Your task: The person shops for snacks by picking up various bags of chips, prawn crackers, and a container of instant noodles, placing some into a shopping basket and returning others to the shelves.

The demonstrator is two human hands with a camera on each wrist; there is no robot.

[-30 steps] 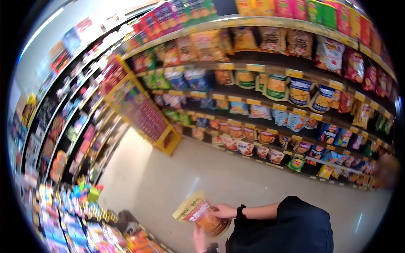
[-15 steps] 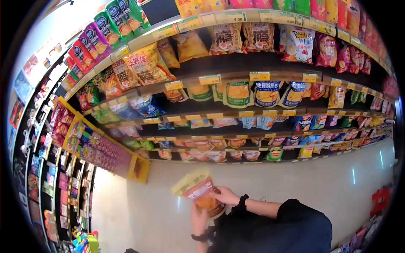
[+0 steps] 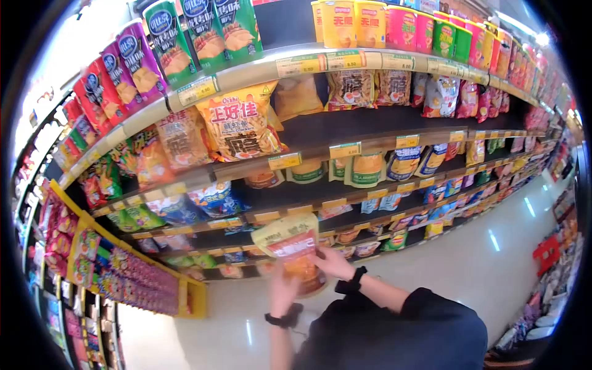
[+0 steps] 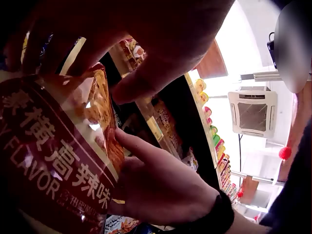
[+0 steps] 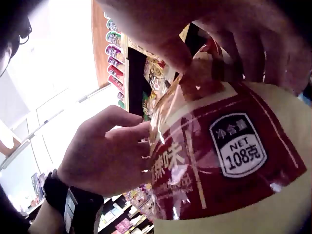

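Snack bag (image 3: pixel 290 250) raised nearer shelves (image 3: pixel 308 157) since earlier frame; left hand (image 3: pixel 282 293), right hand (image 3: pixel 333 262) both grasping it; support both edges, keep upright.

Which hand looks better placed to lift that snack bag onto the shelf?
Probably the right hand: it grips the snack bag on the side nearer the shelf. The left hand only holds it from below.

From my feed the snack bag (image 5: pixel 229 161) reads "NET 108克" on a dark badge, plus "FLAVOR" and "辣味" on its red panel. On the shelf, the yellow chip bag (image 3: pixel 239 126) says "Oishi 上好佳".
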